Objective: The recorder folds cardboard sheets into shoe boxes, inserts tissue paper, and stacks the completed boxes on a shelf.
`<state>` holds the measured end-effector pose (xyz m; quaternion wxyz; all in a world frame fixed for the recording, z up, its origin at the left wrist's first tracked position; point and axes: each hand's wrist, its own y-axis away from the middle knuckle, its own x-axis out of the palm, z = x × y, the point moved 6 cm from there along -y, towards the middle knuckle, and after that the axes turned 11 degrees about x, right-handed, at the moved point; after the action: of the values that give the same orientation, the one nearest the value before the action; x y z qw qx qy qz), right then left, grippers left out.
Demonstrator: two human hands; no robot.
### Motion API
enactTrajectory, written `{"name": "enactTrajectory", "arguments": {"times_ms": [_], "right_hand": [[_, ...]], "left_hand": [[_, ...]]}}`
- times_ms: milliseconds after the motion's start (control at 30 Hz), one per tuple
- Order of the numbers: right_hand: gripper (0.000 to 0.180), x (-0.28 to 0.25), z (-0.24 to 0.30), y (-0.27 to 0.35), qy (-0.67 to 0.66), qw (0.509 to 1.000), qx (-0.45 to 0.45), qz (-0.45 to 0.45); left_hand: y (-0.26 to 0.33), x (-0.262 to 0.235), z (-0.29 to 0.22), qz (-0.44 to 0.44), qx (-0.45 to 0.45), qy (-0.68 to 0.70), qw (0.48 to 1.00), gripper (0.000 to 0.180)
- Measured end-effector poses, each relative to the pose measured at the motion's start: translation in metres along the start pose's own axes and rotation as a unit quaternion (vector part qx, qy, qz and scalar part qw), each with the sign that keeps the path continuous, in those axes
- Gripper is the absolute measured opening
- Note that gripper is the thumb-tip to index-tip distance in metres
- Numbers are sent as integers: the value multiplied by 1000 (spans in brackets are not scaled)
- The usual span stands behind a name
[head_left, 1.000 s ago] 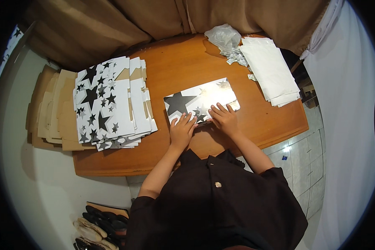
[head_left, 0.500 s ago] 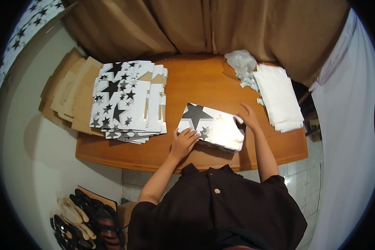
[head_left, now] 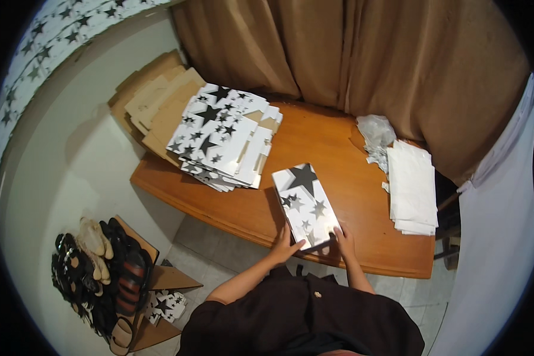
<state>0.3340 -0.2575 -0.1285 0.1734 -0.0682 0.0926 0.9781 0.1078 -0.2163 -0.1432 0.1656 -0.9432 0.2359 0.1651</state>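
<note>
A closed white box [head_left: 305, 204] printed with black and grey stars is gripped at its near end, over the front part of the wooden table [head_left: 317, 142]. On its near left corner my left hand [head_left: 286, 246] is closed, with the thumb lying on the top. My right hand [head_left: 344, 242] grips the near right corner. The box's long side points away from me, tilted slightly to the left. Whether its far end rests on the table I cannot tell. Left of it lies a stack of flat star-printed cardboard blanks [head_left: 216, 133].
Plain brown cardboard sheets [head_left: 166, 107] lean beside the stack at the wall. White paper sheets [head_left: 412, 187] and a crumpled clear plastic bag [head_left: 375, 133] lie on the right. Several shoes [head_left: 95, 255] are heaped at lower left by an open brown carton [head_left: 163, 277]. A brown curtain [head_left: 320, 47] hangs behind.
The box has been turned from lying crosswise to pointing away from me. Both hands have moved to its near end. The whole view has swung to the left, showing more shoes.
</note>
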Motion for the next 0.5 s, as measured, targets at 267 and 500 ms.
{"name": "enactTrajectory", "arguments": {"times_ms": [267,500], "right_hand": [[57,-2,25,77,-71,989,-124,24],[97,66,67,117,16,950,-266,161]], "left_hand": [[41,-2,-81,-56,42,168,983,101],[121,-78,-157,-146,53,74,985,103]]}}
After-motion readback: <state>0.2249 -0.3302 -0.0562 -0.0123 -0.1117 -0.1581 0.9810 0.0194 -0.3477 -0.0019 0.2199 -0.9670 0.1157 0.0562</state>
